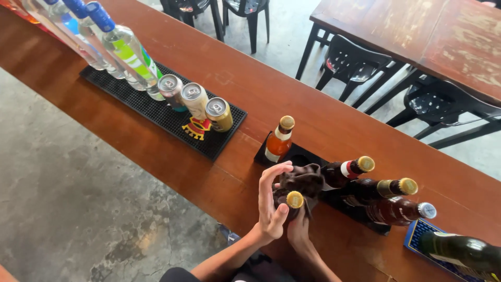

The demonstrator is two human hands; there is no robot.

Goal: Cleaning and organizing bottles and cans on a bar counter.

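Observation:
My left hand (271, 201) wraps around a brown glass bottle with a gold cap (294, 199), fingers curled on its left side. My right hand (298, 230) sits under and behind the bottle, pressing a dark brown cloth (303, 179) against it. The bottle stands at the near edge of the wooden counter (334, 112). Right beside it, several more capped brown bottles (383, 188) stand on a black mat (365, 222).
An amber bottle (278, 140) stands just beyond my hands. To the left, a black rubber mat (156, 112) carries three cans (195, 99) and clear bottles with blue caps (125, 49). A green bottle (462, 250) lies on a blue mat at right. Black chairs (355, 60) and another table stand beyond the counter.

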